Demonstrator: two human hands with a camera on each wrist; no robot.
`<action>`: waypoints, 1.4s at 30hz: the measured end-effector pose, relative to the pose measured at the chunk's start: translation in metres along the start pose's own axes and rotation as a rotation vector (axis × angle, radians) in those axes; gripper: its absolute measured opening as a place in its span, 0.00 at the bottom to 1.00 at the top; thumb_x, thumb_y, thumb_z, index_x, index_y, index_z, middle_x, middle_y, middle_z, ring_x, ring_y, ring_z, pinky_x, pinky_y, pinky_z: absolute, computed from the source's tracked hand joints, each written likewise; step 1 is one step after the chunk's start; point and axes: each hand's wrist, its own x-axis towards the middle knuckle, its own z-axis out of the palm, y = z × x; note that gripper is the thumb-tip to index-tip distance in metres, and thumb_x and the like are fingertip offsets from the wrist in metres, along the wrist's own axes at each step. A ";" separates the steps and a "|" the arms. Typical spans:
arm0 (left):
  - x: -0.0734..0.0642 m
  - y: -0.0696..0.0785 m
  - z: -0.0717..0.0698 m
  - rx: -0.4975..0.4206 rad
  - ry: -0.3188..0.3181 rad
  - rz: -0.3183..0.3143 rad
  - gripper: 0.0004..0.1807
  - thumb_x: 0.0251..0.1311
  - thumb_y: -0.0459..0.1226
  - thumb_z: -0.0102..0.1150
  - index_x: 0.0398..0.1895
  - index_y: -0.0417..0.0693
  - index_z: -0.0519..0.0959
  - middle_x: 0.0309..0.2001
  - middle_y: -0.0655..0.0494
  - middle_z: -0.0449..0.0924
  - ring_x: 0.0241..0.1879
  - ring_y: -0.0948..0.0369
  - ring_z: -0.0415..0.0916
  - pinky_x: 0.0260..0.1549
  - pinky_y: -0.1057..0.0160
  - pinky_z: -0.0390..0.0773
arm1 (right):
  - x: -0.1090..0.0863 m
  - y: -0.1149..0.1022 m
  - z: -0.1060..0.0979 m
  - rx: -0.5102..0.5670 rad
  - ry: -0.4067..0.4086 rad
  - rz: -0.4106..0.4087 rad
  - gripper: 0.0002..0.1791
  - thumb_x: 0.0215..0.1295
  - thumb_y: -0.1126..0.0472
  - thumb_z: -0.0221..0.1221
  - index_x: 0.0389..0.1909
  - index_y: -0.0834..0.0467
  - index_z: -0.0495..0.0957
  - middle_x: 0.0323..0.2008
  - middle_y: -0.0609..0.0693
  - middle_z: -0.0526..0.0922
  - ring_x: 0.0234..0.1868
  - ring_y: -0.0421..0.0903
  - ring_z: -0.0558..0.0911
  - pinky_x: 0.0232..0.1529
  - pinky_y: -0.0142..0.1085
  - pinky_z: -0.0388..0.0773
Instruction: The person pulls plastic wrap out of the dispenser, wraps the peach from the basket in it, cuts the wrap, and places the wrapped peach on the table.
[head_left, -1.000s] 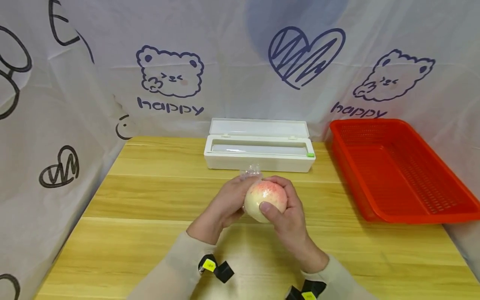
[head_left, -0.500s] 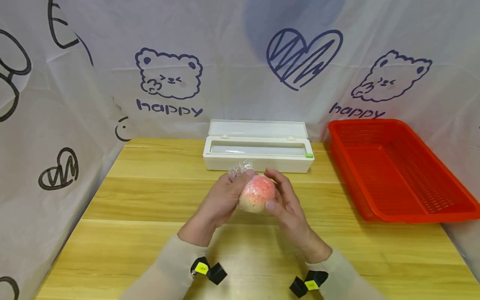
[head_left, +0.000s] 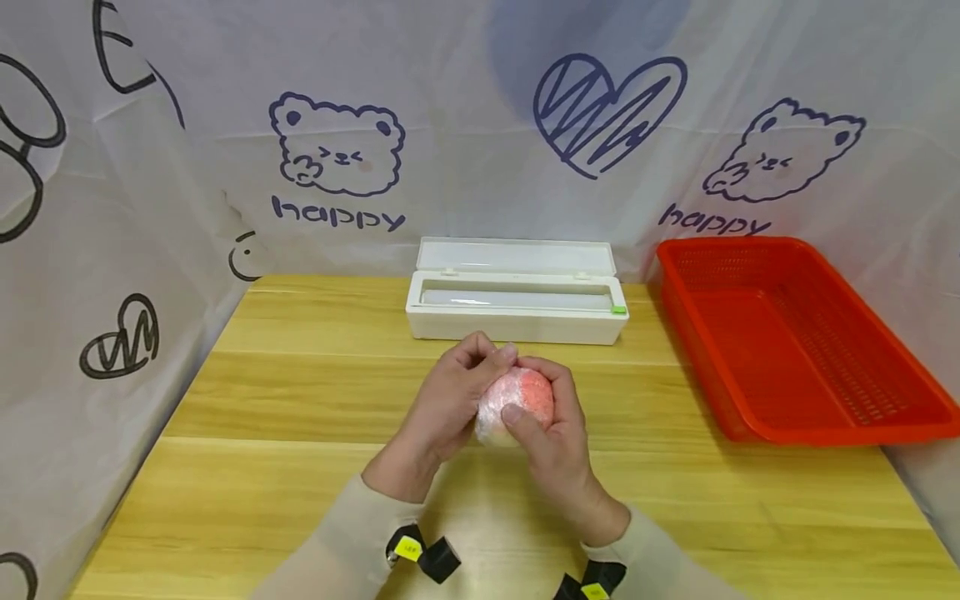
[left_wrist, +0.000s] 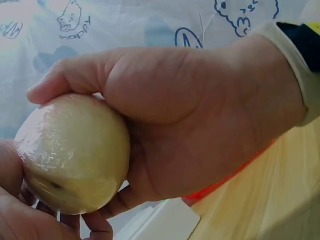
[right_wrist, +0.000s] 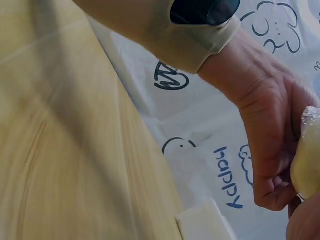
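Observation:
Both hands hold a peach [head_left: 517, 406], cream and pinkish red, with clear cling film drawn over it. My right hand [head_left: 558, 450] grips it from the right, thumb across its front. From the left, my left hand [head_left: 450, 400] presses its thumb at the peach's upper edge, fingers curled behind. In the left wrist view the glossy film shows creases on the pale side of the peach [left_wrist: 80, 150], with the right hand [left_wrist: 170, 105] around it. The right wrist view catches the peach [right_wrist: 307, 165] only at its edge, against the left hand's curled fingers.
Behind the hands stands a white cling film dispenser [head_left: 517, 327], lid raised, with a roll inside and a green slider [head_left: 618, 310] at its right end. A red plastic basket [head_left: 738, 392] is on the right. A printed cloth [head_left: 480, 108] hangs behind the wooden table [head_left: 300, 400].
The peach has been turned between the hands. The crumpled film that stuck up beyond the left thumb no longer shows there. Film now visibly covers the peach's left side.

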 end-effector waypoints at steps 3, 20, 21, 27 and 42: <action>-0.001 -0.003 0.003 -0.035 0.027 -0.057 0.11 0.78 0.39 0.56 0.33 0.50 0.74 0.40 0.55 0.77 0.36 0.62 0.79 0.30 0.68 0.82 | -0.002 0.001 0.001 0.038 0.011 0.008 0.21 0.71 0.69 0.52 0.64 0.66 0.67 0.61 0.50 0.76 0.57 0.44 0.78 0.54 0.30 0.81; -0.001 -0.012 0.007 0.161 0.155 -0.112 0.23 0.83 0.47 0.44 0.69 0.42 0.60 0.51 0.41 0.76 0.44 0.59 0.80 0.41 0.67 0.82 | 0.021 -0.009 0.000 0.020 0.027 0.297 0.15 0.78 0.61 0.53 0.57 0.65 0.78 0.53 0.58 0.82 0.50 0.42 0.81 0.51 0.29 0.79; -0.001 -0.012 0.008 0.168 0.160 -0.095 0.23 0.84 0.47 0.43 0.69 0.42 0.59 0.50 0.41 0.77 0.44 0.59 0.80 0.41 0.67 0.82 | 0.022 -0.010 0.001 0.019 0.038 0.311 0.15 0.77 0.62 0.54 0.56 0.65 0.79 0.53 0.57 0.83 0.48 0.42 0.82 0.49 0.29 0.80; -0.001 -0.014 0.011 0.230 0.161 -0.033 0.21 0.84 0.45 0.40 0.68 0.41 0.58 0.52 0.41 0.73 0.42 0.57 0.79 0.41 0.66 0.81 | 0.026 -0.014 0.002 0.036 0.108 0.392 0.16 0.79 0.59 0.51 0.52 0.65 0.83 0.51 0.56 0.85 0.47 0.43 0.83 0.46 0.31 0.82; -0.001 -0.025 0.015 0.322 0.186 0.041 0.17 0.84 0.42 0.38 0.66 0.42 0.61 0.51 0.41 0.76 0.43 0.56 0.78 0.43 0.64 0.78 | 0.025 -0.009 0.006 -0.011 0.201 0.409 0.14 0.78 0.61 0.52 0.47 0.64 0.85 0.49 0.55 0.87 0.50 0.46 0.83 0.48 0.32 0.81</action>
